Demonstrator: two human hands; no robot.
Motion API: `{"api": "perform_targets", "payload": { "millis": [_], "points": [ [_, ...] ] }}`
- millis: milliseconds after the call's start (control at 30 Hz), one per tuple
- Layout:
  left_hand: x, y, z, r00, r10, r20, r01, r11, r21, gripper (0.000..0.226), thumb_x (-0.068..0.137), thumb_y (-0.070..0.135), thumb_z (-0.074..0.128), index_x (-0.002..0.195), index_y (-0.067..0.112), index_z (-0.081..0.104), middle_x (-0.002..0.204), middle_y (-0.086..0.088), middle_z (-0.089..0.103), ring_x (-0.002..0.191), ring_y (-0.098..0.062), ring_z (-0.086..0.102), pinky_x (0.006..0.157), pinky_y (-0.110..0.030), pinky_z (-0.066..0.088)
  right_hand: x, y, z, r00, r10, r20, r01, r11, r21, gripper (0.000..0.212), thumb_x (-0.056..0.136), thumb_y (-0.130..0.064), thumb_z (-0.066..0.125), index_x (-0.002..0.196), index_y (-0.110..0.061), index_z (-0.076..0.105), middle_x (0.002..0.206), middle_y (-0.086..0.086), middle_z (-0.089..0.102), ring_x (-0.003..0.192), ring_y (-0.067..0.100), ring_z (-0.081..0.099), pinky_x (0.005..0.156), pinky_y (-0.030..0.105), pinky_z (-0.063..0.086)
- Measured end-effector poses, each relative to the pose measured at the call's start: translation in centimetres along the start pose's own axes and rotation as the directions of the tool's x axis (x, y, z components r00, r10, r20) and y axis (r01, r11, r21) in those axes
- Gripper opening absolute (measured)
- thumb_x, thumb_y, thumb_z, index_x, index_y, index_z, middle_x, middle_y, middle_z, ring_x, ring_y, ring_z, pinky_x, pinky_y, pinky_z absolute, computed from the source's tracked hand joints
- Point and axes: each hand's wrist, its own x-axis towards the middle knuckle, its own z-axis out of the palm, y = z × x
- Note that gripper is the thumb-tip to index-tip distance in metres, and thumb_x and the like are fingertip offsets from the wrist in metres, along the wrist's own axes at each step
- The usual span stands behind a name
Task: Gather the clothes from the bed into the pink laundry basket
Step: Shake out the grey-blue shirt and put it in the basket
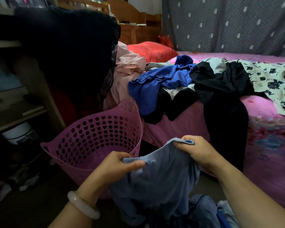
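Note:
A light blue garment (161,181) hangs between my hands, just right of the pink laundry basket (82,163). My left hand (120,163) pinches its upper edge near the basket's rim, and my right hand (199,150) grips the other corner. The basket stands on the floor beside the bed (273,145) and looks bare inside. On the pink bedsheet lie a royal blue garment (160,83), black clothes (220,89) trailing over the bed's edge, a white floral piece (273,79) and a pale pink garment (127,71).
A dark garment (64,51) hangs at the left over wooden shelves (15,109). A white bucket (18,132) sits under the shelves. A red pillow (151,50) lies by the wooden headboard (130,18). A grey patterned curtain (229,25) backs the bed.

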Motion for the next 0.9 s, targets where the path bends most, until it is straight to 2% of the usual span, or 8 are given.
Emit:
{"api": "perform_targets", "payload": {
  "millis": [100, 200, 267, 367, 500, 667, 767, 900],
  "points": [
    [0.4, -0.4, -0.2, 0.993, -0.041, -0.109, 0.043, 0.999, 0.017, 0.039, 0.076, 0.049, 0.072, 0.069, 0.011, 0.069, 0.062, 0.005, 0.062, 0.06, -0.008, 0.059, 0.057, -0.024, 0.049, 0.0, -0.3, -0.1, 1.0, -0.02, -0.009, 0.019, 0.995, -0.096, 0.02, 0.08, -0.008, 0.072, 0.068, -0.013, 0.057, 0.063, 0.0, 0.056, 0.061, 0.009, 0.048, 0.056, 0.021, 0.038],
    [0.3, -0.3, -0.7, 0.954, 0.109, -0.279, -0.047, 0.974, 0.22, 0.006, 0.079, 0.027, 0.075, 0.084, 0.027, 0.074, 0.082, 0.011, 0.069, 0.084, -0.007, 0.066, 0.079, -0.03, 0.054, -0.3, -1.1, 0.0, 0.994, -0.111, 0.005, 0.107, 0.947, -0.303, 0.021, 0.077, 0.004, 0.063, 0.071, -0.016, 0.057, 0.066, 0.002, 0.06, 0.062, 0.009, 0.05, 0.058, 0.022, 0.04],
    [0.2, 0.2, -0.7, 0.915, 0.244, -0.322, -0.156, 0.949, 0.275, 0.019, 0.081, 0.016, 0.072, 0.098, 0.026, 0.071, 0.096, 0.01, 0.064, 0.093, -0.008, 0.061, 0.084, -0.024, 0.049, -0.6, -2.0, 0.0, 0.986, -0.135, 0.094, 0.157, 0.938, -0.308, 0.03, 0.073, 0.013, 0.051, 0.074, -0.015, 0.06, 0.07, 0.004, 0.063, 0.063, 0.007, 0.053, 0.059, 0.017, 0.041],
    [-0.1, 1.0, -1.4, 0.885, 0.349, -0.307, -0.261, 0.92, 0.294, 0.025, 0.084, 0.011, 0.069, 0.102, 0.027, 0.069, 0.095, 0.009, 0.053, 0.087, -0.002, 0.054, 0.076, -0.009, 0.039, -0.8, -2.6, -0.5, 0.964, -0.081, 0.255, 0.18, 0.902, -0.393, 0.039, 0.07, 0.012, 0.047, 0.074, -0.02, 0.069, 0.079, -0.003, 0.072, 0.075, 0.005, 0.064, 0.067, 0.015, 0.048],
    [-0.3, 1.1, -2.1, 0.871, 0.403, -0.282, -0.242, 0.851, 0.467, 0.018, 0.084, 0.012, 0.07, 0.094, 0.026, 0.075, 0.086, 0.009, 0.041, 0.079, 0.0, 0.046, 0.068, -0.005, 0.033, -1.4, -2.2, -0.9, 0.932, 0.108, 0.347, 0.133, 0.787, -0.602, 0.029, 0.08, -0.002, 0.062, 0.079, -0.027, 0.075, 0.081, -0.01, 0.073, 0.079, -0.001, 0.065, 0.072, 0.018, 0.053],
    [-0.3, 1.4, -2.9, 0.867, 0.385, -0.316, -0.201, 0.851, 0.486, 0.014, 0.084, 0.013, 0.069, 0.091, 0.024, 0.073, 0.099, 0.004, 0.051, 0.087, -0.009, 0.051, 0.076, -0.02, 0.041, -1.6, -5.4, -2.0, 0.979, -0.134, 0.154, 0.17, 0.953, -0.253, 0.027, 0.081, 0.007, 0.064, 0.084, -0.016, 0.077, 0.076, -0.002, 0.074, 0.069, -0.001, 0.063, 0.062, 0.011, 0.047],
    [-0.8, 2.0, -2.7, 0.902, 0.278, -0.33, -0.078, 0.856, 0.511, 0.005, 0.086, 0.027, 0.065, 0.087, 0.031, 0.062, 0.089, 0.01, 0.063, 0.083, -0.013, 0.059, 0.067, -0.031, 0.047, -1.3, -5.1, -1.7, 0.992, -0.127, 0.023, 0.12, 0.847, -0.518, 0.038, 0.078, 0.005, 0.055, 0.082, -0.025, 0.078, 0.08, -0.007, 0.074, 0.078, 0.004, 0.065, 0.065, 0.014, 0.045],
    [-1.0, 3.2, -0.7, 0.83, 0.141, -0.539, 0.09, 0.921, 0.38, 0.023, 0.08, 0.035, 0.061, 0.066, 0.018, 0.054, 0.063, 0.004, 0.059, 0.063, -0.018, 0.056, 0.054, -0.029, 0.038, -1.2, -5.1, 0.3, 0.976, -0.165, -0.144, 0.05, 0.808, -0.586, 0.023, 0.083, -0.009, 0.053, 0.082, -0.02, 0.074, 0.088, 0.001, 0.073, 0.088, 0.02, 0.065, 0.074, 0.029, 0.049]
  ]
}}
